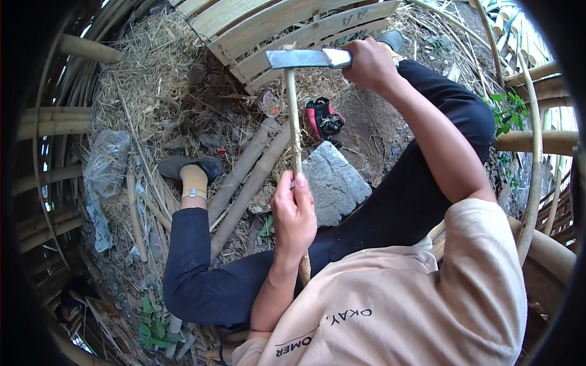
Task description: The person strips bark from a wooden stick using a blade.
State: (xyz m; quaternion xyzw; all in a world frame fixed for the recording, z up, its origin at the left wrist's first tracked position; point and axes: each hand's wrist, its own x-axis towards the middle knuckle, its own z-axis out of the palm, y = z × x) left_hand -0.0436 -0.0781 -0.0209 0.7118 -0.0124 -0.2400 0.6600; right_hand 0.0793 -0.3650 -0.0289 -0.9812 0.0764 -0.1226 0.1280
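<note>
A thin peeled wooden stick (294, 125) stands lengthwise in front of me. My left hand (294, 213) is closed round its lower half, the thumb lying along it. Below that hand the stick's lower end shows against my dark trousers. My right hand (371, 64) grips the handle of a knife (298, 59) with a broad, square-ended metal blade. That blade lies across the stick's far end, and a small frayed bit of wood shows just above it. Whether the edge has cut into the wood cannot be told.
Slatted pale boards (293, 36) lie at the far side. Past my left hand is a grey stone block (336, 183), beside two bamboo poles (247, 177). A black and red item (325, 119) lies on the straw-covered ground. Clear plastic (107, 165) is at the left, near bamboo walls.
</note>
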